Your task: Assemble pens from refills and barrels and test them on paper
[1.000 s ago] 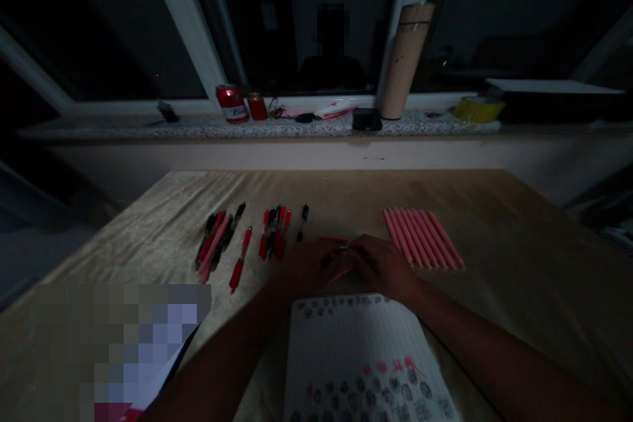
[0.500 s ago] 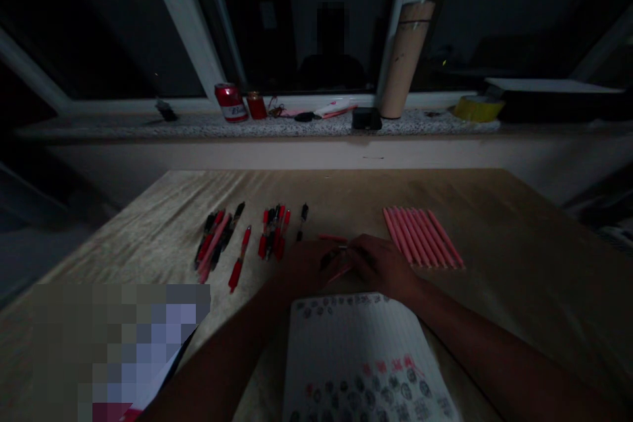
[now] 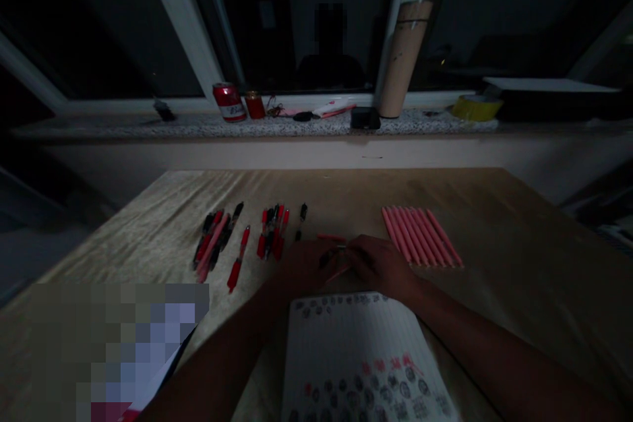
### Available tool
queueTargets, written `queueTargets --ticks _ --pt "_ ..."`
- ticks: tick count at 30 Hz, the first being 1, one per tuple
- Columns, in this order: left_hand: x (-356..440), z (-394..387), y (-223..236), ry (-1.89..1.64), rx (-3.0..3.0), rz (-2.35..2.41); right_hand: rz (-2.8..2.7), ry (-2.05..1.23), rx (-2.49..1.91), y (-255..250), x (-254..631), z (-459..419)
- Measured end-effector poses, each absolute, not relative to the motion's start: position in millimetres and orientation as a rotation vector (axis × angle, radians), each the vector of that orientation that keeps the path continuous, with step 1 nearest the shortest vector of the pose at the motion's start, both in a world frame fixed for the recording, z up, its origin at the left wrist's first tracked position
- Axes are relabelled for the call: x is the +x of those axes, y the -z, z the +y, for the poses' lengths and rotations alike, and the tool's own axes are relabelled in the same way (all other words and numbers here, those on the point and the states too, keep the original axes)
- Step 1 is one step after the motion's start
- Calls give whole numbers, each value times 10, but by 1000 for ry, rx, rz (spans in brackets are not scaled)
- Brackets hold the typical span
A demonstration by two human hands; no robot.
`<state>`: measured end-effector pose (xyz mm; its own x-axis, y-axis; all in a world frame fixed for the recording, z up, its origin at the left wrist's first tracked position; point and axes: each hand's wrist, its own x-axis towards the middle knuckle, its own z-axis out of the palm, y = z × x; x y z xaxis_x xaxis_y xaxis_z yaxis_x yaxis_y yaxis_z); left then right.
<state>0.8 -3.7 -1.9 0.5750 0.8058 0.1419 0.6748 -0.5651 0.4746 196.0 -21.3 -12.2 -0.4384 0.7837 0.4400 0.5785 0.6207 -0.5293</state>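
Observation:
My left hand (image 3: 309, 267) and my right hand (image 3: 380, 264) meet just beyond the top edge of a lined notebook (image 3: 346, 330), fingers bent and pressed together. A small piece with a shiny end (image 3: 341, 247) shows between the fingertips; dim light hides what it is. Under the fingers a thin pinkish strip (image 3: 339, 273) is partly visible. Behind the hands lies a short red stick-like piece (image 3: 330, 237). Nearest my left hand are a black pen (image 3: 302, 217) and a bunch of red and black pens (image 3: 271, 231). Right of my right hand, several pink pencil-like sticks (image 3: 420, 235) lie side by side.
Farther left lie another pen pile (image 3: 215, 237) and a single red pen (image 3: 240, 257). A blurred-out patch (image 3: 123, 343) covers the lower left. On the windowsill stand a red can (image 3: 229, 103), a small red jar (image 3: 254, 105), a cardboard tube (image 3: 405, 59) and yellow tape (image 3: 475, 108).
The view has shifted very slightly. Both hands keep the same place and closed pose, and the pens and pink sticks lie as before.

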Motion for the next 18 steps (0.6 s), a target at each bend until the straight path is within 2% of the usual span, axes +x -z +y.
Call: queueTargets --ticks 18 --pt "2 -22 55 -478 2481 1200 -2180 -422 -1113 112 1955 -212"
